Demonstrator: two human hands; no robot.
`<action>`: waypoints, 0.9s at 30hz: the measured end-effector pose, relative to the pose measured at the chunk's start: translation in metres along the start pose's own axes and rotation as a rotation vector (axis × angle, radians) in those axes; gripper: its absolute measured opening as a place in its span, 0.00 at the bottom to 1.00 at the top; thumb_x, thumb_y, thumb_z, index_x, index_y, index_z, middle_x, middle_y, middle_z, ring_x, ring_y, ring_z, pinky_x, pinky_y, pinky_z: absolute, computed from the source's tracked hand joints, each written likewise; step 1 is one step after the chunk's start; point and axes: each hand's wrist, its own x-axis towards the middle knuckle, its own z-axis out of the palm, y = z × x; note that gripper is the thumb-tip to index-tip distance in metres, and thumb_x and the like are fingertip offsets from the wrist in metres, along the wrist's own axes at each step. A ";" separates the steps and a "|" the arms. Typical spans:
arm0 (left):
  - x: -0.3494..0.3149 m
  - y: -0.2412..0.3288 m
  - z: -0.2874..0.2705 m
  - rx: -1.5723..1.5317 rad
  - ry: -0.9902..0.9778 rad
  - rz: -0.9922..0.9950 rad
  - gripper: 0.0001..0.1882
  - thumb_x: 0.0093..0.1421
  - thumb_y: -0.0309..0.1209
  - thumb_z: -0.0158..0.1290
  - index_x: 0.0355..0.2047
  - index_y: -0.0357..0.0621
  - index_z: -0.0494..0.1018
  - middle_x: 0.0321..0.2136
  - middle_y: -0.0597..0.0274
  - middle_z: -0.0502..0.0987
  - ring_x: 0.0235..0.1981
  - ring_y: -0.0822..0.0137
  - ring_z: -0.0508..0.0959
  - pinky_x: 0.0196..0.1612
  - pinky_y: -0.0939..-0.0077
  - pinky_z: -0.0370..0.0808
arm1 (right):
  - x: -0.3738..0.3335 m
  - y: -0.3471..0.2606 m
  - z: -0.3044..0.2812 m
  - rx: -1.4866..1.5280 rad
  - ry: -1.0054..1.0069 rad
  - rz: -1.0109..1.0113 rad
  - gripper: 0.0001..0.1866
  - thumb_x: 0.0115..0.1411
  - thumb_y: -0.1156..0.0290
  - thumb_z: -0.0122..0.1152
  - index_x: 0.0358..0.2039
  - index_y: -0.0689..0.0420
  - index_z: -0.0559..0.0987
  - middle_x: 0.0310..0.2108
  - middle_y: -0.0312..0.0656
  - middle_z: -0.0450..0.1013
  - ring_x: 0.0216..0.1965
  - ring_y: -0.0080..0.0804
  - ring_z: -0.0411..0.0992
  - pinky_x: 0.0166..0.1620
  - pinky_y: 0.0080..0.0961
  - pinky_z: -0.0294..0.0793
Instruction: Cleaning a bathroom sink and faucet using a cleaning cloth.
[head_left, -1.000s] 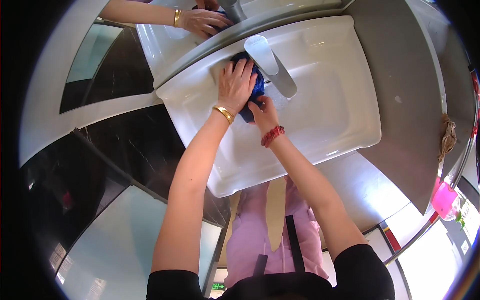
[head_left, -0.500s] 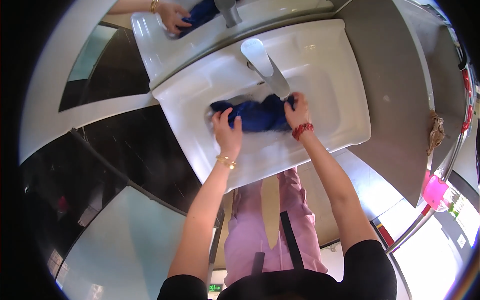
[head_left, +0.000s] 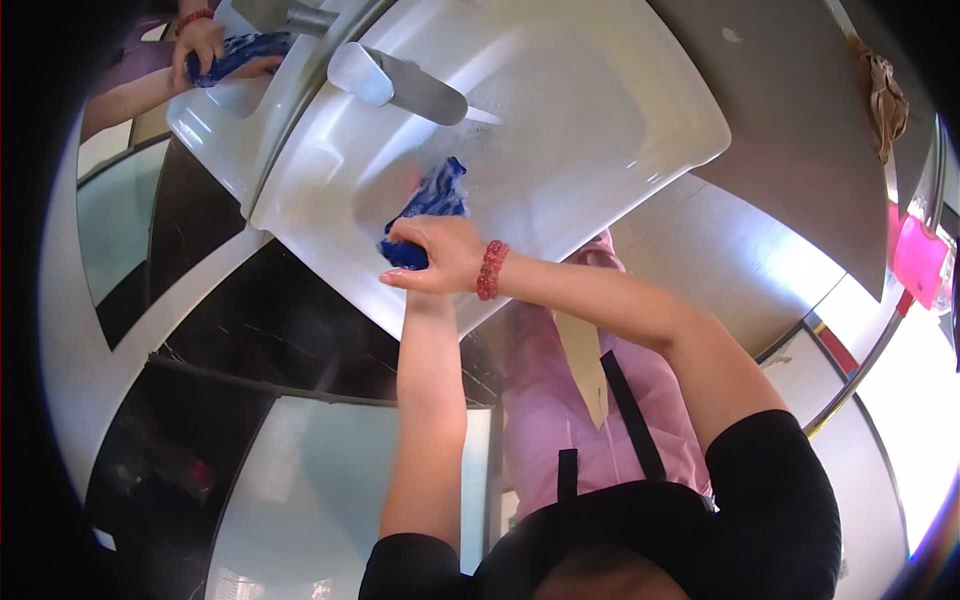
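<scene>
Strong white light floods the right side, bleaching it and glaring on the pale floor [head_left: 745, 240]. Soft highlights edge the white sink [head_left: 600, 110]; the blue cloth [head_left: 442, 192] is well lit; black tiles [head_left: 275, 300] sit dim. Fisheye distortion bends straight edges inside a black rim, rainbow-tinted at lower right.

No text, label, brand, number or sign is legible. Surfaces viewed: faucet lever [head_left: 359, 74], upper left of centre; white washbasin [head_left: 640, 110], top centre; pink container [head_left: 921, 262], right edge.
</scene>
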 end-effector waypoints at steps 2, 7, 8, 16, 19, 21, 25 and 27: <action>-0.007 0.019 -0.015 0.043 -0.297 0.045 0.25 0.63 0.50 0.42 0.53 0.48 0.65 0.54 0.61 0.67 0.55 0.65 0.65 0.59 0.66 0.61 | 0.014 0.019 -0.009 -0.106 0.083 -0.014 0.25 0.52 0.46 0.58 0.37 0.56 0.74 0.34 0.47 0.74 0.37 0.44 0.74 0.40 0.35 0.73; -0.023 -0.009 0.069 0.122 0.497 0.115 0.20 0.64 0.41 0.42 0.52 0.44 0.64 0.51 0.60 0.69 0.52 0.64 0.70 0.54 0.64 0.67 | 0.029 0.105 -0.096 -0.606 0.487 0.353 0.25 0.54 0.49 0.56 0.46 0.52 0.69 0.38 0.48 0.72 0.40 0.45 0.73 0.41 0.41 0.73; -0.030 -0.005 0.065 0.127 0.498 0.119 0.20 0.64 0.41 0.42 0.52 0.44 0.64 0.51 0.60 0.69 0.52 0.64 0.70 0.54 0.64 0.67 | 0.033 0.108 -0.100 -0.600 0.489 0.350 0.25 0.54 0.49 0.56 0.46 0.52 0.69 0.38 0.48 0.72 0.40 0.45 0.73 0.41 0.41 0.73; -0.016 -0.025 0.078 0.176 0.562 0.133 0.31 0.60 0.55 0.41 0.56 0.47 0.62 0.53 0.59 0.66 0.54 0.59 0.69 0.58 0.61 0.64 | 0.026 0.129 -0.053 -0.055 0.213 0.342 0.29 0.48 0.49 0.62 0.44 0.60 0.74 0.40 0.53 0.74 0.43 0.45 0.73 0.48 0.35 0.71; -0.033 -0.004 0.052 0.076 0.417 0.120 0.29 0.62 0.51 0.40 0.58 0.47 0.60 0.57 0.58 0.64 0.57 0.58 0.65 0.60 0.58 0.61 | 0.019 0.038 0.004 0.212 0.173 0.211 0.33 0.47 0.45 0.60 0.46 0.58 0.73 0.39 0.53 0.75 0.42 0.49 0.73 0.48 0.35 0.71; -0.033 -0.006 0.063 0.069 0.396 0.091 0.28 0.63 0.50 0.40 0.58 0.47 0.60 0.57 0.58 0.64 0.57 0.58 0.65 0.60 0.58 0.61 | 0.009 0.005 0.009 0.133 0.074 0.255 0.30 0.48 0.43 0.59 0.41 0.56 0.76 0.35 0.50 0.75 0.39 0.46 0.74 0.43 0.34 0.72; -0.024 -0.009 0.086 0.057 0.331 0.031 0.26 0.64 0.48 0.38 0.57 0.47 0.60 0.56 0.57 0.65 0.57 0.59 0.66 0.60 0.59 0.62 | 0.020 0.049 -0.031 -0.336 0.250 0.315 0.24 0.52 0.45 0.56 0.40 0.52 0.75 0.34 0.45 0.76 0.34 0.45 0.75 0.38 0.39 0.74; -0.032 -0.014 0.078 0.069 0.380 0.085 0.20 0.66 0.41 0.38 0.54 0.47 0.63 0.53 0.57 0.68 0.54 0.60 0.68 0.58 0.61 0.64 | 0.028 0.085 -0.056 -0.495 0.399 0.410 0.23 0.54 0.47 0.54 0.42 0.52 0.74 0.34 0.45 0.76 0.33 0.46 0.75 0.36 0.39 0.75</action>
